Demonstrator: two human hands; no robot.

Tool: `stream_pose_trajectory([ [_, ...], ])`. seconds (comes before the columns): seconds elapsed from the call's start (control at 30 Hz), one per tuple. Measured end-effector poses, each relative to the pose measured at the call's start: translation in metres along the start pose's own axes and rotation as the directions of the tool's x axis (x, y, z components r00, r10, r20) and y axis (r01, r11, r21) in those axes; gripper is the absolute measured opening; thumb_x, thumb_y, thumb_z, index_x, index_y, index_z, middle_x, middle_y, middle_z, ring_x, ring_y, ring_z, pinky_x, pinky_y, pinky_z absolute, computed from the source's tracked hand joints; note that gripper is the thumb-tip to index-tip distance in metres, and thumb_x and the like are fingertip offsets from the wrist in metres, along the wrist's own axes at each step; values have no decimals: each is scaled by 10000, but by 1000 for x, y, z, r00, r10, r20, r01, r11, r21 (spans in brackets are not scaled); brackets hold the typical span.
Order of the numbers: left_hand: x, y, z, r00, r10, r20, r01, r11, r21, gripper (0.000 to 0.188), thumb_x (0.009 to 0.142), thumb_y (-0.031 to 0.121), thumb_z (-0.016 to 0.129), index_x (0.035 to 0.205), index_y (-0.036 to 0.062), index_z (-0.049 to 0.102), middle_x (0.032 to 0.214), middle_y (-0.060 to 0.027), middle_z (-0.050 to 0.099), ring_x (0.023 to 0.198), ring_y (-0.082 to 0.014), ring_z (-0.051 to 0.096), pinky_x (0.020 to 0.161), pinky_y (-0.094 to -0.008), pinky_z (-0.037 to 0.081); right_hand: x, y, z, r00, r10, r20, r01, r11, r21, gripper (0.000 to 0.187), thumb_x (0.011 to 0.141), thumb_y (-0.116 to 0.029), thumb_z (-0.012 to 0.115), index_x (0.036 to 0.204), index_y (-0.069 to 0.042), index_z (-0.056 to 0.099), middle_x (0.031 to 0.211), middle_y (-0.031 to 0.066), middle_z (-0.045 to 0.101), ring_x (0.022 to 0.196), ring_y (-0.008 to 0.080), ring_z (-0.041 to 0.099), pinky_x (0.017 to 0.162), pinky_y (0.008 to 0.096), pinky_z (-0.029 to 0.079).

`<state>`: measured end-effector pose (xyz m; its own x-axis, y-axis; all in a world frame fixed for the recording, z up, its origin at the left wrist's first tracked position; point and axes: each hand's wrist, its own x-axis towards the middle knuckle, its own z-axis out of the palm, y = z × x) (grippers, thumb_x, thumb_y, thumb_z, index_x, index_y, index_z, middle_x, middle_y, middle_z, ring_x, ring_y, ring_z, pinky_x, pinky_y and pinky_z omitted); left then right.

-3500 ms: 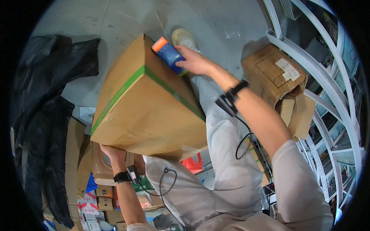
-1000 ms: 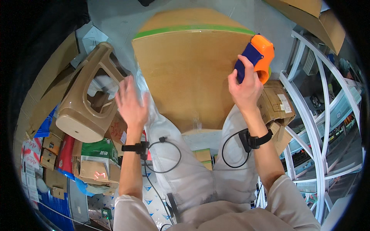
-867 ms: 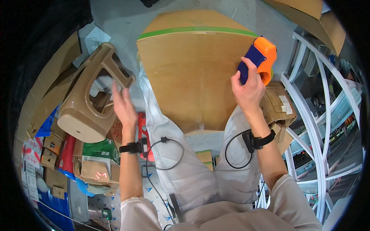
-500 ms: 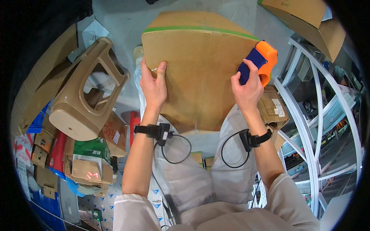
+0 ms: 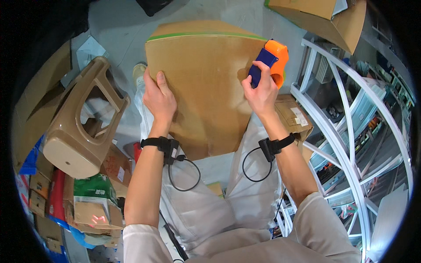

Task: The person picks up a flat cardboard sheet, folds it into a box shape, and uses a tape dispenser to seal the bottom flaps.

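A large brown cardboard box (image 5: 206, 92) is in front of my legs, with a strip of green tape (image 5: 206, 34) along its far upper edge. My left hand (image 5: 160, 97) grips the box's left side, thumb on the broad face and the other fingers around the edge. At the right side, my right hand (image 5: 262, 90) is closed around an orange and dark-blue tape dispenser (image 5: 277, 59). The dispenser is against the box's upper right edge; whether its tape touches the cardboard is hidden.
A beige plastic stool (image 5: 72, 151) lies tipped at the left, near stacked cartons (image 5: 94, 210). White metal rails (image 5: 335, 142) curve along the right side, beside a smaller carton (image 5: 294, 116). An open cardboard box (image 5: 315, 17) stands at the far right.
The whole view has shifted, so the box, stool and rails appear farther left. Both hands keep their grips, on the box's left edge and the tape dispenser.
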<state>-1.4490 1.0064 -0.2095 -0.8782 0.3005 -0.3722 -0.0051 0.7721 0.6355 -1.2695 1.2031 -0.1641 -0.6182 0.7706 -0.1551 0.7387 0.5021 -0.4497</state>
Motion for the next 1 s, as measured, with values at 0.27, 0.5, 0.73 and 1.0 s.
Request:
stream_pose_trajectory([
  [0.27,7,5,2,999,-15,-42,27,952,304,434,1088,461,397,1176,66,554,971,-276,709,947,-512,655,774,-578,498,-2,5,5,993,-108,-45,107,994,-22,443,848,-143,680,1266,-168,535,719,187,657,657,423,673,596,518,541],
  [0.5,11,-1,-1,982,95,-164,-37,944,328,490,1074,488,386,1184,40,551,941,-269,722,912,-526,662,792,-599,492,5,5,4,999,-42,24,40,995,88,426,868,-173,703,1258,-181,533,846,201,697,775,425,701,683,497,556],
  [0.73,-4,-34,-25,999,-40,-24,36,987,-157,577,1068,486,440,1428,36,474,1230,-214,660,1165,-321,614,1005,-424,451,14,6,-2,996,-56,67,53,998,46,563,948,-345,687,1440,-168,481,1091,174,752,983,376,740,876,469,596],
  [1.0,-153,-94,-89,978,-201,-58,187,963,-194,387,1059,162,523,1416,18,496,1242,-170,689,1183,-226,629,1055,-348,451,-21,0,-48,914,-297,277,202,923,327,466,893,-121,706,1328,-142,538,1080,172,696,976,314,708,841,399,553],
])
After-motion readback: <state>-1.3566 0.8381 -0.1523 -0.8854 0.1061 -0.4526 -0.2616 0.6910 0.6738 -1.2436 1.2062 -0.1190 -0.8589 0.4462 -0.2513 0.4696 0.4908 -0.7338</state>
